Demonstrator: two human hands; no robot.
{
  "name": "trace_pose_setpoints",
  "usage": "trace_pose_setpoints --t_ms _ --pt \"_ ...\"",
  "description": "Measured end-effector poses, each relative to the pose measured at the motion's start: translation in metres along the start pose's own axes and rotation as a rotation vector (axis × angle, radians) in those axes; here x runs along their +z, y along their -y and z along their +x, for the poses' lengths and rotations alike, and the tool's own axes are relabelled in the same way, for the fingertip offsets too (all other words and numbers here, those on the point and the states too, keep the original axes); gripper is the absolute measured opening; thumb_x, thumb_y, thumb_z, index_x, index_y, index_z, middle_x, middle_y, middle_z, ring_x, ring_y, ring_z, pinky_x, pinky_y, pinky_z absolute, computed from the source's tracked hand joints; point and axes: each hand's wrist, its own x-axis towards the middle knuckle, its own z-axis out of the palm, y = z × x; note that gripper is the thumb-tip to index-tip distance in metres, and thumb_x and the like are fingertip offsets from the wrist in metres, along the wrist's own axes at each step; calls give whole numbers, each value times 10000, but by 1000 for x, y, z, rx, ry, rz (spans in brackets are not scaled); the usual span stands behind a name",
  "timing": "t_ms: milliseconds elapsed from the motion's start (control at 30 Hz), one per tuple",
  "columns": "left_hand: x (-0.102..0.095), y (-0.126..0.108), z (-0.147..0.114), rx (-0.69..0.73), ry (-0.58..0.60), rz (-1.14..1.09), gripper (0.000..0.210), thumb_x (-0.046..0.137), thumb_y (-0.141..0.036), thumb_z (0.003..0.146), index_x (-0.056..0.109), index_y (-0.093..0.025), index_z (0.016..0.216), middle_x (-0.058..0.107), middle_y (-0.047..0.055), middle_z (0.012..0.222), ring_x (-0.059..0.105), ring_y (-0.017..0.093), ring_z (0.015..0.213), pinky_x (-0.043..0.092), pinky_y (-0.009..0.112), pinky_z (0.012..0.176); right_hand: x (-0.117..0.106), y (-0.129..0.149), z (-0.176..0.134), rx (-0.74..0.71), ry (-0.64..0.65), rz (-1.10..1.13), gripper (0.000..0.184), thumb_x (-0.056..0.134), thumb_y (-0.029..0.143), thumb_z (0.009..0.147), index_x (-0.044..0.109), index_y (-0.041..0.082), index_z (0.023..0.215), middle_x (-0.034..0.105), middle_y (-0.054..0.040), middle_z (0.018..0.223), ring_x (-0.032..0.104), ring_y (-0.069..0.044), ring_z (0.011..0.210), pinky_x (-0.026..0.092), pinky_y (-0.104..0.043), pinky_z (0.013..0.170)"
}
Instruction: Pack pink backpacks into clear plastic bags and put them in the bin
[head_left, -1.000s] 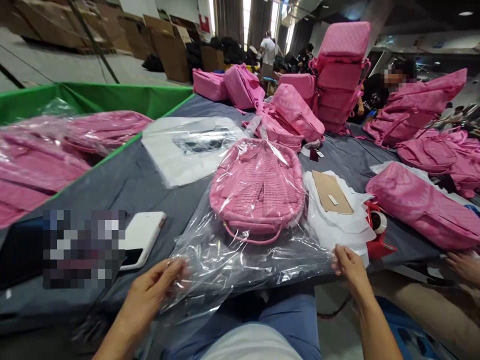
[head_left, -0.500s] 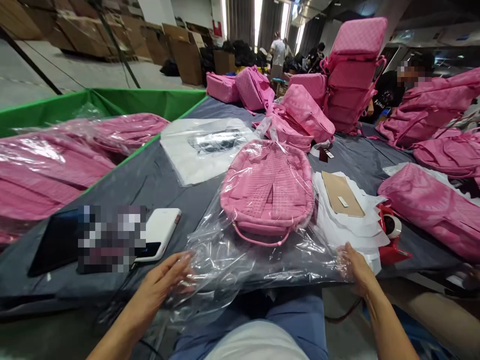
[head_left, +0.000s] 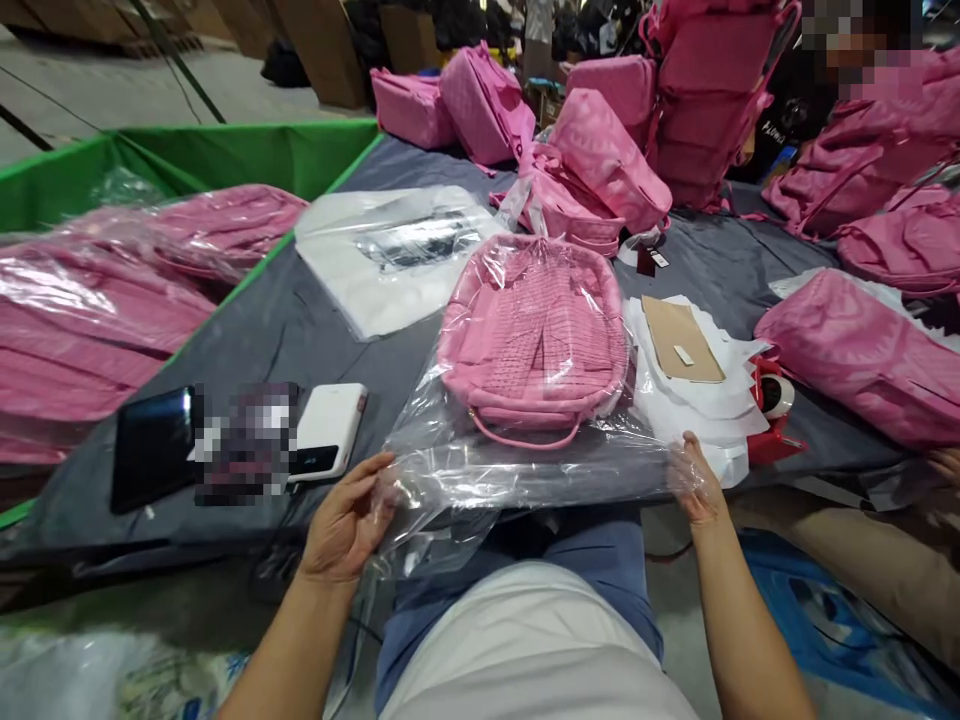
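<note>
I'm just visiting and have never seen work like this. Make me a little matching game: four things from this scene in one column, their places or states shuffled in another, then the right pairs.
Things
1. Pink backpack
2. Brown cardboard piece
3. White power bank
4. Green-walled bin

Places and states
A. Lying on white sheets
B. Holding pink bags under clear plastic
C. On the dark cloth, beyond the left hand
D. Inside a clear plastic bag stretched between the left hand and right hand

Right pairs
1-D, 2-A, 3-C, 4-B
</note>
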Motion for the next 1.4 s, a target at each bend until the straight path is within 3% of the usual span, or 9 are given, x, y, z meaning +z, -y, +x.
trace_pose_setpoints --t_ms 167,300,467,700,800,967,1067,1167,1400 --pt "-7 -4 -1 16 128 133 524 878 -209 377 758 -186 886 741 27 817 658 164 707 573 219 641 -13 -14 -14 -23 -76 131 533 862 432 496 626 265 944 599 -2 819 526 -141 661 439 -249 543" --pt "-9 -3 4 357 101 457 362 833 -525 609 725 -194 710 622 14 737 568 160 688 517 252 636 -20 -10 -10 -182 -145 -114 427 869 488 544 621 219 764 616 -20 838 519 -152 703 443 -285 625" --pt "-1 6 20 713 5 465 422 656 -593 818 711 -205 662 624 84 1075 602 237 1058 525 326 902 1 1 8 -513 -235 -151 477 795 602 696 540 201 652 634 -47 971 586 -190 897 472 -328 805" --pt "19 4 49 579 -47 580 456 541 -621 839 691 -201 744 580 -7 605 576 173 597 496 279 630 41 -3 28 -419 -284 -111 564 713 752 722 526 231 829 427 90 562 393 -100 517 319 -231 521" --pt "29 -1 57 575 -24 770 517 472 -640 865 720 -191 799 600 9 591 602 207 606 485 305 617 47 -4 30 -420 -277 -118 594 680 764 745 567 215 942 378 111 530 348 -98 484 279 -232 494" --pt "64 -6 36 1143 -184 989 457 447 -481 997 686 -153 1206 723 163 1188 605 319 1171 382 486 1068 51 -3 25 -409 -286 -114 607 653 768 775 577 203 983 348 117 520 322 -95 470 230 -226 463" --pt "92 -12 14 1404 84 1129 405 508 -442 1016 628 -166 1286 732 127 1144 587 296 1194 240 509 1161 51 -2 24 -425 -304 -119 606 659 765 775 577 201 982 358 117 527 319 -89 471 241 -217 457" --pt "111 -21 3 1421 387 1238 419 571 -556 969 666 -176 1116 722 73 972 607 281 1068 201 525 1171 49 -3 27 -447 -316 -114 591 660 753 784 580 200 979 372 115 527 340 -87 473 272 -213 465" --pt "100 -37 8 1551 615 1156 202 651 -415 966 666 -223 907 700 -12 825 612 204 951 233 471 1167 46 -8 36 -474 -331 -95 596 657 768 774 590 202 950 362 116 516 360 -86 446 257 -220 450"
